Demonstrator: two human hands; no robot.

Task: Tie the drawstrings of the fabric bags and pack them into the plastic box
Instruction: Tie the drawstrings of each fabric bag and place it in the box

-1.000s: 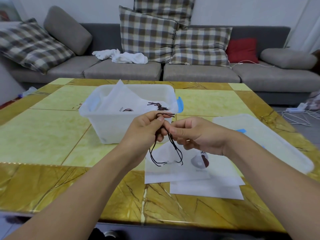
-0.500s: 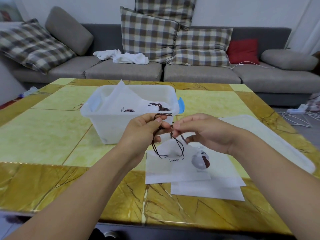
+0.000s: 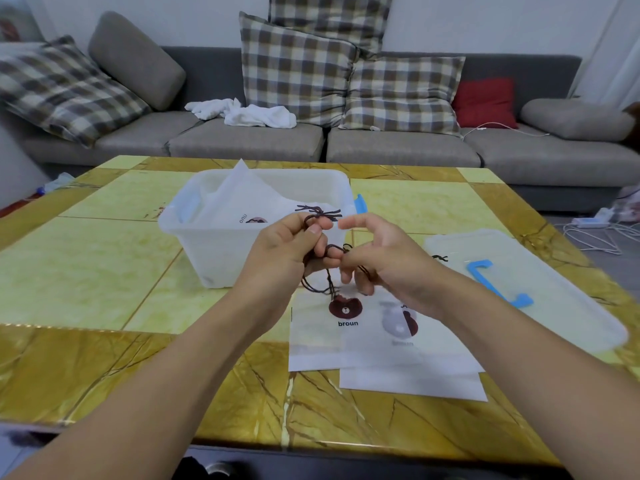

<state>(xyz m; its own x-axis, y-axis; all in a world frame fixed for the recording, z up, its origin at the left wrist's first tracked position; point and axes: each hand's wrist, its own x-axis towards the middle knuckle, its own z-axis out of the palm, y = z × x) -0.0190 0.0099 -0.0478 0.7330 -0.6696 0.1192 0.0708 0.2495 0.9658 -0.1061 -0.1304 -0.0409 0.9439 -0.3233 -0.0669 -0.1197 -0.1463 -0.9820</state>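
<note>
Living room setup: a yellow marble-look table [image 3: 104, 271] in front of a grey sofa [image 3: 242, 140]. Dark brown drawstrings [image 3: 320, 289] of the top white fabric bag [image 3: 322, 337] are pinched by the left hand [image 3: 287, 251] and worked by the curled fingers of the right hand [image 3: 384, 261], just in front of the translucent plastic box [image 3: 221, 251], where tied bags are already packed. The loop should probably be kept small and pulled snug evenly, so the knot isn't left loose. The lid [image 3: 554, 296] is parked right.
</note>
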